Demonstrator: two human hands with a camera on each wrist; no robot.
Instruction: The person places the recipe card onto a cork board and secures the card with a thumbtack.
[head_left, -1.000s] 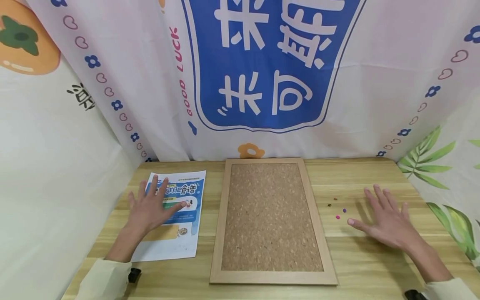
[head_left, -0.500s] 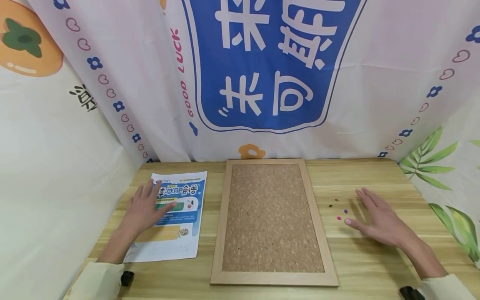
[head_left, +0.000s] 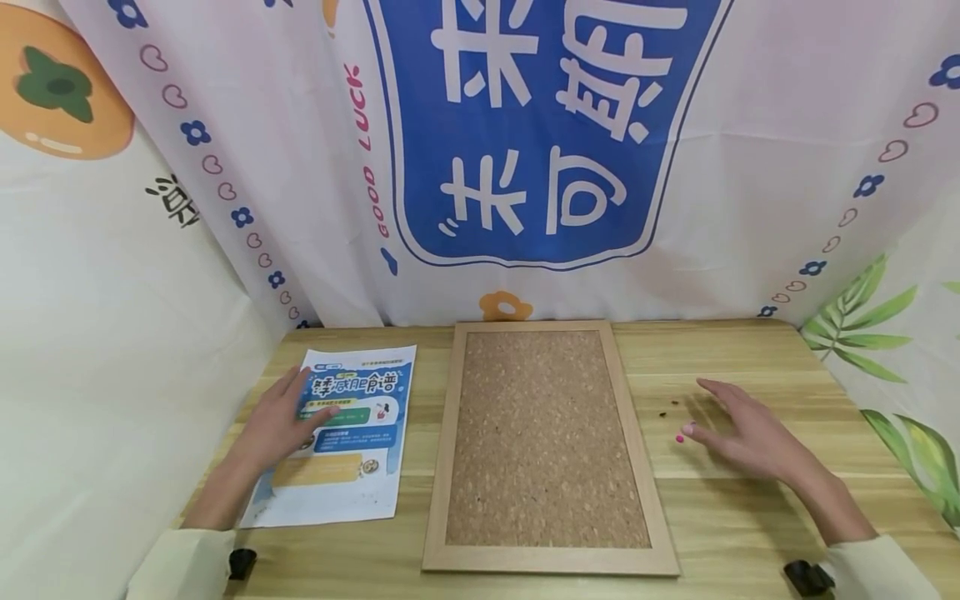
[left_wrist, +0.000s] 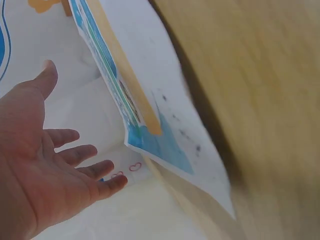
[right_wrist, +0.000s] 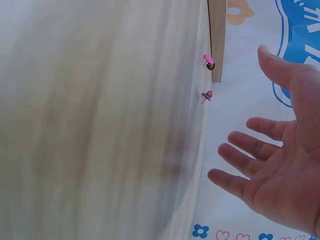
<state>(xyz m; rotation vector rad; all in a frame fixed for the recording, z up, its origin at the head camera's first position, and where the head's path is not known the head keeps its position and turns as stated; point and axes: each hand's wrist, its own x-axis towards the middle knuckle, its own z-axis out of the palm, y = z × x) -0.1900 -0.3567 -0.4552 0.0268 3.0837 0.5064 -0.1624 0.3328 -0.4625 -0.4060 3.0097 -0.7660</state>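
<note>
Hovered both hands loose, w/o a grip, either side of the cork bd (head_left: 551, 442); prob. right at the start.
Hovered L hand (head_left: 273, 425) over outer edge of printed sheet (head_left: 341, 467), L of bd, w/ relaxed fingers, grasping nothing. Hovered R hand (head_left: 750, 433) R of bd, likewise grasping nothing, w/ thumb tip v. near pink pin (head_left: 680, 438) & purple pin (right_wrist: 206, 97). Saw 2 darker pins (head_left: 662, 414) also R of bd, twd its far end, too small to tell colour. Saw sheet lying on table (head_left: 408, 550), beside bd, not touching it. Judged as done: setting out bd, sheet & pins only. Judged as left: all handling, w/ sheet & pins not yet picked up, both off the bd.
</note>
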